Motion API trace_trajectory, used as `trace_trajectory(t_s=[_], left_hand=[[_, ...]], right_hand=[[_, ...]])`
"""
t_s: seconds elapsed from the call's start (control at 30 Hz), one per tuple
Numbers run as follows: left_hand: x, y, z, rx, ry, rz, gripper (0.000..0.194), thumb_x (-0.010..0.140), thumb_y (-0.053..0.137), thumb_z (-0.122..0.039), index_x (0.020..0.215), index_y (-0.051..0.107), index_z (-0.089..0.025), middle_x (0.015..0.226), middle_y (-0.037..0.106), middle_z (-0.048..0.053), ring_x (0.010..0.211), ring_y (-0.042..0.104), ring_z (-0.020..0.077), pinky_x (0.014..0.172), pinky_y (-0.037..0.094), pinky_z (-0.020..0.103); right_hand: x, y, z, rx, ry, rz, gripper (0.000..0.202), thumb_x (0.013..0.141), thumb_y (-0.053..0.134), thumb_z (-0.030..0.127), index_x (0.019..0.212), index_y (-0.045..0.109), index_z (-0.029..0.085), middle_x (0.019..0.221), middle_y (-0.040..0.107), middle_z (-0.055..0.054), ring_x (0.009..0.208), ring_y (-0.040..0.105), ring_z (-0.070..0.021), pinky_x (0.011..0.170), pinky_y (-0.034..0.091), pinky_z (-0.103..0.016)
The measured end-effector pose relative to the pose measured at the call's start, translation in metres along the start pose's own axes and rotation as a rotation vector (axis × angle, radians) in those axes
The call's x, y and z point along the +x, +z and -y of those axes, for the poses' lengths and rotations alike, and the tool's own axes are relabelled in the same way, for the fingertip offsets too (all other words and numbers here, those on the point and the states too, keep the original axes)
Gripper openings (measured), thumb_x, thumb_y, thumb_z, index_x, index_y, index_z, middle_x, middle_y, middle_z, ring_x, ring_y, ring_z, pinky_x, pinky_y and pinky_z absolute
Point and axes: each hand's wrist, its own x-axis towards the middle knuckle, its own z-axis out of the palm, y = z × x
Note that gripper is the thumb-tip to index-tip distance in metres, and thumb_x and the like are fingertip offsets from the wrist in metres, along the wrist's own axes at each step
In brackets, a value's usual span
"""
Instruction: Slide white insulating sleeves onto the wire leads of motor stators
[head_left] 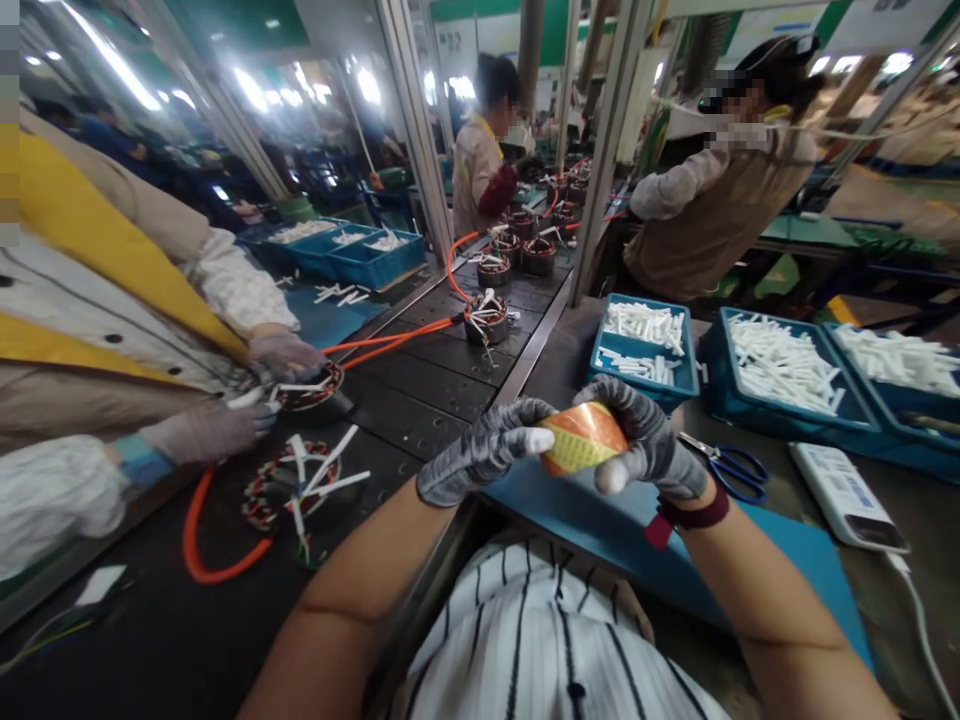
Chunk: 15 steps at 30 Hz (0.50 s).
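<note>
My left hand (495,445), in a grey knit glove, grips the left end of a short orange cylinder with a yellow printed label (583,440). The exact kind of this cylinder cannot be made out. The gloved fingers of my right hand (651,440) wrap round its other end. Both hands hold it above a blue mat (795,560). Just right of my right hand lie scissors with blue handles (731,470).
Blue bins (795,365) of short white tubes stand at right, near a white device (847,495) with a cable. Left, wound motor stators (292,485) with orange hoses (196,530) sit on a dark conveyor (420,390). A co-worker's gloved hands (210,430) work at one stator.
</note>
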Motion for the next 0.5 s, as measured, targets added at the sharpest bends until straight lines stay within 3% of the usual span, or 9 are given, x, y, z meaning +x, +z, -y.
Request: trace_trajectory(t_s=[0.17,0.3,0.5], left_hand=[[-0.002,0.002,-0.007,-0.010,0.012,0.109,0.031,0.070,0.077,-0.035,0.096,0.075,-0.018,0.094,0.074,0.005,0.089,0.066,0.0182,0.085,0.049,0.030],[0.000,0.006,-0.001,0.037,0.004,0.028,0.029,0.069,0.076,-0.039,0.089,0.074,-0.017,0.089,0.072,0.005,0.086,0.065,0.0190,0.083,0.049,0.031],[0.004,0.009,-0.002,0.165,0.011,0.015,0.032,0.070,0.071,-0.042,0.083,0.066,-0.014,0.086,0.066,0.005,0.082,0.061,0.0184,0.080,0.048,0.032]], right_hand=[[-0.010,0.003,-0.003,0.322,0.075,-0.090,0.072,0.045,0.086,0.065,0.101,0.061,0.026,0.093,0.066,0.000,0.082,0.066,-0.0195,0.074,0.055,-0.031],[-0.015,0.002,-0.008,0.210,0.022,-0.109,0.075,0.044,0.085,0.068,0.101,0.061,0.025,0.094,0.066,-0.001,0.082,0.065,-0.0198,0.076,0.055,-0.033],[-0.017,-0.001,-0.008,0.036,-0.027,-0.057,0.072,0.045,0.085,0.066,0.098,0.062,0.023,0.087,0.062,0.000,0.076,0.060,-0.0175,0.075,0.053,-0.031]])
